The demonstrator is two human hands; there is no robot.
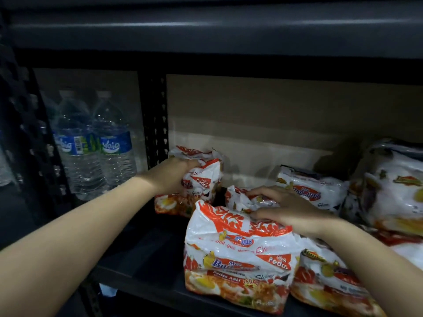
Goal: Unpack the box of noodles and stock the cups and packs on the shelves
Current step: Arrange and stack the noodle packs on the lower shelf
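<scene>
Progress: stocking is appearing well under way; several noodle multipacks are already lying on the shelf, though the box and any cups are not showing, so what is left cannot be judged.
Left hand: left hand is gripping the crumpled top of the rear-left pack, which is standing upright near the shelf's back corner.
Right hand: right hand is lying fingers-down across the tops of the front pack and the middle pack just behind it; the fingertips are curling into the wrapper, seemingly grasping it.
Other stock: back pack is lying further in; right-hand stack is leaning at the frame's edge; another pack is sitting beside the front one.
Remaining work, as judged: packs are lying unevenly and are likely needing straightening into rows.
Surface: shelf is dark metal, with a brown cardboard backing standing behind the goods.
Surroundings: lighting is dim; water bottles are standing in the neighbouring bay, beyond a perforated upright; an upper shelf is running overhead.
</scene>
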